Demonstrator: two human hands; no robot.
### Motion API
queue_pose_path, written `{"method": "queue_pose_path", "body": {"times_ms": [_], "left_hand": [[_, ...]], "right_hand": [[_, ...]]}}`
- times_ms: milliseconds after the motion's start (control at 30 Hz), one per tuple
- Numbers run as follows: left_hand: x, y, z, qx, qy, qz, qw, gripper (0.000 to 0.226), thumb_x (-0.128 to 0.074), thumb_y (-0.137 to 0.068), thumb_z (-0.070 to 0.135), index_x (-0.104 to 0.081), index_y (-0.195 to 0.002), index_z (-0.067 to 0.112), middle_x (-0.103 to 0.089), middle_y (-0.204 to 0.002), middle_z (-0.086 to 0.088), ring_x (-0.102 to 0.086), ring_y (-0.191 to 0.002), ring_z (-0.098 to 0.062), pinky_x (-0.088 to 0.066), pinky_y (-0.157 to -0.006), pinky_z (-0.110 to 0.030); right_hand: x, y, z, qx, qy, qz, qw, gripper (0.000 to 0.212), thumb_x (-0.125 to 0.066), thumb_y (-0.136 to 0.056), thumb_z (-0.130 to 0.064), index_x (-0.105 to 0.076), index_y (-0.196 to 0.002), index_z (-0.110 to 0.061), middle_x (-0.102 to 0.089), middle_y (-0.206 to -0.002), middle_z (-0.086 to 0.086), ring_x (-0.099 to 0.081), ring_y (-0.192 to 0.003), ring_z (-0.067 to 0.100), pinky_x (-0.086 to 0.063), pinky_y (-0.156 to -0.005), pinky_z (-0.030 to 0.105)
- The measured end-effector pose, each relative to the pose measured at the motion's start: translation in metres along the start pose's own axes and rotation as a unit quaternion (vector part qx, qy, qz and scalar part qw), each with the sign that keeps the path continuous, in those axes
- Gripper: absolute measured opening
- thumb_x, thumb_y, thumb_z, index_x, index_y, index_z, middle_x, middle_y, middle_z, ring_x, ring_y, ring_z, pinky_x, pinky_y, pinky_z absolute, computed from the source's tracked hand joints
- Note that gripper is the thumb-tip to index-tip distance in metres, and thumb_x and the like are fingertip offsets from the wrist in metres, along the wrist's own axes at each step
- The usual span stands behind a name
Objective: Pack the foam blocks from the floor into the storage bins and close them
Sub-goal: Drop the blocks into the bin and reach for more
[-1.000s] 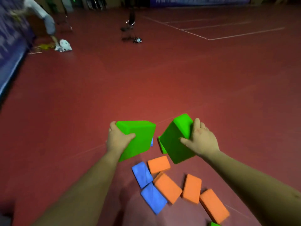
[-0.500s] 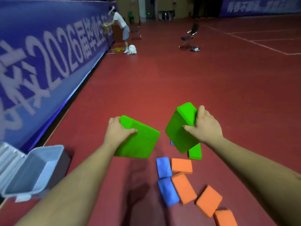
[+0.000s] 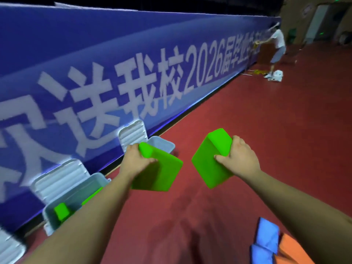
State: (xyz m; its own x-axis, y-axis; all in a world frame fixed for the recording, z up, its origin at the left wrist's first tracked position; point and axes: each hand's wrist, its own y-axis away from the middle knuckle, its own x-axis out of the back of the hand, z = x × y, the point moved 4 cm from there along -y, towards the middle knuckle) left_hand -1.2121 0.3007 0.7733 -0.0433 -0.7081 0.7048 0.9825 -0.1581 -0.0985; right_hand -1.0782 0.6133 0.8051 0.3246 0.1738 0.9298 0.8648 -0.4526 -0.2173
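Hands swung left from the leftover blocks (image 3: 267, 237) on the floor (image 3: 247, 121) toward the open near bin (image 3: 76, 197). Fingers of left hand (image 3: 136, 161) curl round one green foam block (image 3: 162, 174), fingers of right hand (image 3: 241, 159) clamp the other green block (image 3: 209, 161), both airborne. Lay them flat beside the binned green blocks (image 3: 61, 211) so the lid (image 3: 59, 178) shuts.

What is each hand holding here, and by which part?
The left hand grips one green foam block by its upper left end; the right hand grips a second green block by its right edge.
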Motion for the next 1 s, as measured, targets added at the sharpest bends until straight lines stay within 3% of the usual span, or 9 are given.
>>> {"method": "queue_pose_path", "body": {"times_ms": [100, 267, 333, 400, 500, 633, 767, 867, 1000], "left_hand": [[0.068, -0.004, -0.078, 0.046, 0.001, 0.033, 0.998, 0.058, -0.088, -0.063, 0.034, -0.06, -0.11, 0.014, -0.046, -0.105, -0.005, -0.049, -0.103, -0.021, -0.04, -0.096, -0.033], [0.181, -0.009, -0.209, 0.119, 0.0, 0.093, 0.989, 0.062, -0.086, -0.067, 0.025, -0.055, -0.117, 0.007, -0.045, -0.115, -0.007, -0.052, -0.107, -0.024, -0.038, -0.094, -0.031], [0.222, -0.008, -0.255, 0.142, -0.002, 0.11, 0.984, 0.037, -0.084, -0.069, 0.019, -0.059, -0.096, 0.015, -0.049, -0.097, -0.003, -0.053, -0.096, -0.025, -0.041, -0.084, -0.032], [0.257, -0.003, -0.29, 0.157, -0.001, 0.129, 0.979, 0.035, -0.083, -0.069, 0.015, -0.05, -0.076, 0.026, -0.053, -0.079, 0.001, -0.054, -0.082, -0.023, -0.042, -0.068, -0.031], [0.295, -0.003, -0.345, 0.2, -0.009, 0.127, 0.971, 0.038, -0.084, -0.069, 0.02, -0.052, -0.089, 0.021, -0.056, -0.089, -0.002, -0.056, -0.086, -0.024, -0.043, -0.075, -0.031], [0.319, -0.016, -0.41, 0.243, -0.021, 0.141, 0.959, 0.058, -0.086, -0.067, 0.026, -0.057, -0.113, 0.005, -0.043, -0.12, -0.008, -0.054, -0.108, -0.029, -0.04, -0.096, -0.033], [0.322, -0.039, -0.457, 0.27, -0.006, 0.144, 0.952, 0.05, -0.087, -0.067, 0.024, -0.06, -0.108, 0.011, -0.055, -0.09, 0.0, -0.052, -0.088, -0.023, -0.04, -0.074, -0.029], [0.318, -0.062, -0.486, 0.297, -0.009, 0.146, 0.944, 0.062, -0.088, -0.066, 0.029, -0.057, -0.118, 0.015, -0.057, -0.094, 0.002, -0.051, -0.087, -0.02, -0.04, -0.075, -0.03], [0.315, -0.112, -0.523, 0.327, -0.01, 0.148, 0.933, 0.053, -0.088, -0.063, 0.028, -0.058, -0.104, 0.018, -0.058, -0.094, 0.002, -0.055, -0.088, -0.022, -0.04, -0.074, -0.029]], "right_hand": [[-0.037, -0.01, -0.095, 0.057, -0.005, -0.02, 0.998, 0.076, -0.071, -0.07, -0.06, -0.044, -0.119, -0.009, -0.057, -0.117, 0.015, -0.057, -0.109, 0.038, -0.049, -0.086, 0.045], [-0.106, -0.017, -0.253, 0.146, -0.006, -0.051, 0.988, 0.076, -0.071, -0.068, -0.062, -0.045, -0.116, -0.01, -0.058, -0.116, 0.014, -0.058, -0.109, 0.036, -0.049, -0.087, 0.044], [-0.13, -0.016, -0.307, 0.173, -0.016, -0.06, 0.983, 0.076, -0.071, -0.068, -0.061, -0.046, -0.117, -0.009, -0.058, -0.115, 0.014, -0.058, -0.109, 0.036, -0.048, -0.087, 0.043], [-0.155, -0.015, -0.358, 0.198, -0.022, -0.076, 0.977, 0.077, -0.072, -0.069, -0.06, -0.047, -0.12, -0.007, -0.059, -0.116, 0.014, -0.058, -0.11, 0.035, -0.047, -0.088, 0.042], [-0.187, -0.017, -0.425, 0.237, -0.027, -0.101, 0.966, 0.081, -0.066, -0.065, -0.066, -0.048, -0.122, -0.011, -0.06, -0.116, 0.011, -0.059, -0.11, 0.033, -0.05, -0.089, 0.043], [-0.227, -0.028, -0.494, 0.27, -0.023, -0.132, 0.953, 0.075, -0.067, -0.066, -0.065, -0.047, -0.117, -0.013, -0.059, -0.114, 0.009, -0.058, -0.11, 0.032, -0.05, -0.086, 0.042], [-0.272, -0.051, -0.548, 0.302, -0.019, -0.156, 0.94, 0.073, -0.068, -0.069, -0.063, -0.045, -0.116, -0.012, -0.058, -0.116, 0.01, -0.057, -0.111, 0.033, -0.048, -0.087, 0.041], [-0.314, -0.078, -0.578, 0.318, -0.024, -0.181, 0.93, 0.073, -0.068, -0.069, -0.062, -0.044, -0.115, -0.012, -0.056, -0.117, 0.01, -0.055, -0.112, 0.032, -0.047, -0.088, 0.042], [-0.378, -0.129, -0.622, 0.35, -0.017, -0.213, 0.912, 0.072, -0.07, -0.067, -0.061, -0.044, -0.113, -0.012, -0.057, -0.115, 0.01, -0.056, -0.111, 0.033, -0.047, -0.091, 0.043]]}}
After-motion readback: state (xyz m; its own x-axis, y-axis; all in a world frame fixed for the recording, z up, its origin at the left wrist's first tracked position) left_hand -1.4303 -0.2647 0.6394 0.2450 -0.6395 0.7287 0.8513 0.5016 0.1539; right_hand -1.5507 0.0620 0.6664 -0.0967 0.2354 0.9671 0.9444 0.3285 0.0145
